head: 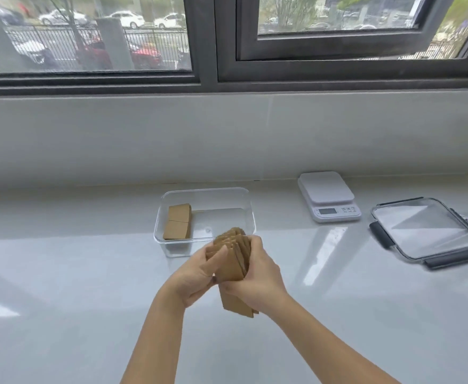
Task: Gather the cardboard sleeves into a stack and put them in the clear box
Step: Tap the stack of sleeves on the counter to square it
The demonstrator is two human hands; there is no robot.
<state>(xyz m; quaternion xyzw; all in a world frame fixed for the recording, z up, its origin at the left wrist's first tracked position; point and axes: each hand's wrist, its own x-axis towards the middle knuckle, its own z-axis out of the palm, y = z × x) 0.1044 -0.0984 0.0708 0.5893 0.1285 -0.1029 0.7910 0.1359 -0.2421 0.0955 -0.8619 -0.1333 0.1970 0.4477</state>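
I see both hands raised above the middle of the tabletop (88, 286), clamped together on one bundle of cardboard sleeves (234, 261). The left hand (199, 273) grips the bundle from its left side, thumb laid across the top face and fingers curled beneath. The right hand (257, 275) grips the opposite side, fingers wrapped over the far upper end and thumb under the bundle. The bundle is tilted, its far end higher. The sleeves are not flush: their upper edges fan apart at the far end, and one or more sleeves stick out below the hands at the near end. The bundle does not touch the tabletop.

The clear box (250, 214) stands open just beyond the hands, toward the far edge of the tabletop. A second stack of sleeves (178, 221) lies flat inside it against the left wall; the rest of the box floor is bare. The held bundle overlaps the near right corner of the box in my view; I cannot tell whether it is over the box or short of it.

A white scale (328, 196) sits to the right of the box near the far edge. The box lid (424, 231) lies flat further right, toward the right edge of the tabletop.
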